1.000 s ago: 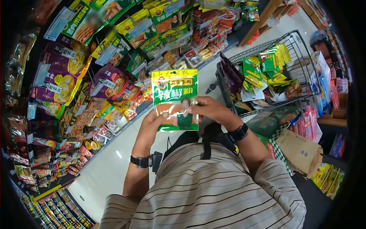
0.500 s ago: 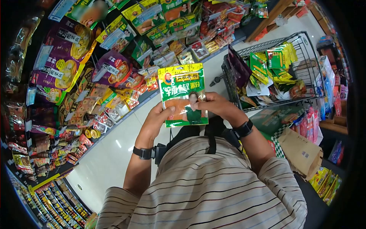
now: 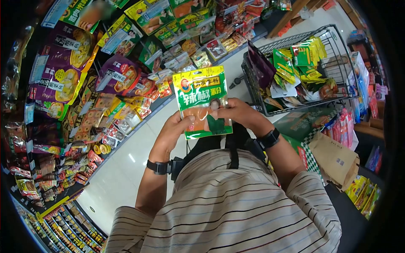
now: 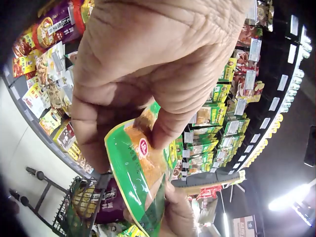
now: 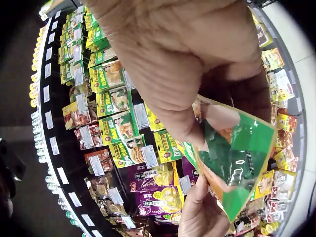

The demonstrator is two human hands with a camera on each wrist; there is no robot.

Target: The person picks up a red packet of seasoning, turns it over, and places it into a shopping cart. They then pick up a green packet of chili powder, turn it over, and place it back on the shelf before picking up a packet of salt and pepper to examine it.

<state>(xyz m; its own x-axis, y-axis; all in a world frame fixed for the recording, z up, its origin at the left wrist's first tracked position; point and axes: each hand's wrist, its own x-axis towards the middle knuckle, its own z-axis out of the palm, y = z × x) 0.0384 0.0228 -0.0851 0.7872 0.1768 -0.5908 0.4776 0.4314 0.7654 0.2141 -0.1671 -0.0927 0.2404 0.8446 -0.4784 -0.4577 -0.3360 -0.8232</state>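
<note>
A green and yellow packet (image 3: 201, 101) with a clear window is held upright in front of the striped shirt in the head view. The left hand (image 3: 172, 130) pinches its lower left edge, thumb on the front. On its right edge the right hand (image 3: 244, 114) pinches it the same way. The left wrist view shows the packet (image 4: 138, 173) bent a little under the left hand (image 4: 153, 64). In the right wrist view the right hand (image 5: 192, 64) grips the packet (image 5: 242, 158), its fingers partly hidden behind it.
Shelves of hanging packets (image 3: 67, 55) curve along the left and top. A wire shopping cart (image 3: 337, 63) holding several packets stands at the upper right. A brown paper bag (image 3: 333, 160) lies at the right, near pink packages (image 3: 341, 130).
Since a second ago, both hands and the packet have shifted slightly right and up in the head view, and the packet has tilted slightly. Both hands keep their hold.
</note>
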